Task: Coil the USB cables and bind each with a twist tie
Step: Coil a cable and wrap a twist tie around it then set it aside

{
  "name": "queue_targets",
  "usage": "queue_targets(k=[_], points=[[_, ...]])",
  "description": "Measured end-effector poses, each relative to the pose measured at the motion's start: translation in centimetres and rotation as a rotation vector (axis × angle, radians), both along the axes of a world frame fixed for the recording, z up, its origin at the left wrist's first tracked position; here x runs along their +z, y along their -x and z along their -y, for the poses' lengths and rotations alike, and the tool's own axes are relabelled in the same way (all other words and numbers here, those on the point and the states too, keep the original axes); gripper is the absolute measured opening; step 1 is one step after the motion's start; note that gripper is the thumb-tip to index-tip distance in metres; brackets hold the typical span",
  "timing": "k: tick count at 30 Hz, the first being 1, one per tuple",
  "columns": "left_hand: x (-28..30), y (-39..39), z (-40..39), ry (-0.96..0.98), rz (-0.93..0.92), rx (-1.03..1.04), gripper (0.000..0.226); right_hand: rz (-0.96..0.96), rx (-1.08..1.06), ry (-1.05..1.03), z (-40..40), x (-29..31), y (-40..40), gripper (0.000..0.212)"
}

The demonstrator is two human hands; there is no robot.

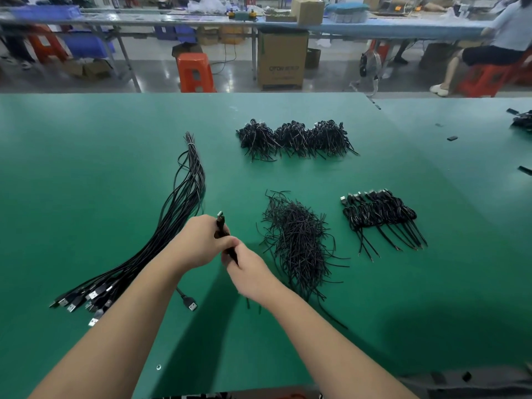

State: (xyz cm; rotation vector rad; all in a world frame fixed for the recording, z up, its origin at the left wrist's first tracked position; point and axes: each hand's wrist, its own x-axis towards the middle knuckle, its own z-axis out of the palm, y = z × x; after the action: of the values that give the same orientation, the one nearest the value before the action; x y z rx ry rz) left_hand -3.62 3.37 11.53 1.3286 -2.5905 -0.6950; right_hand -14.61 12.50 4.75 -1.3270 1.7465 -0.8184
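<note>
Both hands meet mid-frame over the counter (86, 168). Left hand (198, 243) grips a cable (223, 230), plug up, likely to keep the coil bunched; right hand (247, 272) pinches it just below, probably twisting a tie, though none is visible. Supplies sit in reach: loose cables (178, 214) left, ties (299, 243) right, done coils (383, 214) far right.

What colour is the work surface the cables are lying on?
Green: the flat green table mat shows plainly in the head view, the only one.
</note>
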Motion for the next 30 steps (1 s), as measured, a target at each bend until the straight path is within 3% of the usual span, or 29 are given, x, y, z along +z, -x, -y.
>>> queue_targets(k=[3, 6, 11, 13, 15, 16, 19, 22, 27, 30], points=[[-0.2, 0.2, 0.4, -0.02, -0.009, 0.008, 0.022, 0.15, 0.02, 0.032, 0.2, -1.0, -0.2, 0.038], [-0.5, 0.4, 0.9, -0.044, -0.006, -0.004, 0.027, 0.226, -0.052, 0.055, 0.2, -1.7, -0.5, 0.026], [-1.8, 1.5, 1.0, -0.09, -0.029, -0.01, 0.021, 0.014, -0.139, 0.126, 0.4, -2.5, -0.5, 0.022], [-2.2, 1.2, 1.6, -0.253, -0.095, -0.07, 0.015, -0.052, -0.206, 0.176, 0.2, -3.4, -0.1, 0.023], [-2.5, 0.4, 2.9, -0.456, -0.075, -0.107, 0.028, -0.057, -0.289, 0.186, -0.3, -4.3, 0.2, 0.027], [-2.9, 0.2, 3.5, -0.456, -0.022, -0.108, 0.033, -0.06, -0.328, 0.194, -0.6, -4.8, 0.2, 0.03], [-4.9, 1.0, 4.9, -0.179, 0.01, -0.04, 0.035, -0.052, -0.397, 0.257, -1.0, -5.8, 0.3, 0.032], [-6.9, 2.9, 4.5, -0.013, -0.023, -0.137, 0.042, -0.053, -0.421, 0.262, -0.8, -5.9, 0.4, 0.032], [-8.9, 4.7, 4.4, 0.124, 0.057, -0.268, 0.032, -0.023, -0.44, 0.277, -0.7, -6.0, 0.5, 0.032], [-10.1, 5.0, 4.1, 0.132, 0.179, -0.3, 0.041, -0.031, -0.417, 0.274, -0.5, -6.0, 0.4, 0.033]])
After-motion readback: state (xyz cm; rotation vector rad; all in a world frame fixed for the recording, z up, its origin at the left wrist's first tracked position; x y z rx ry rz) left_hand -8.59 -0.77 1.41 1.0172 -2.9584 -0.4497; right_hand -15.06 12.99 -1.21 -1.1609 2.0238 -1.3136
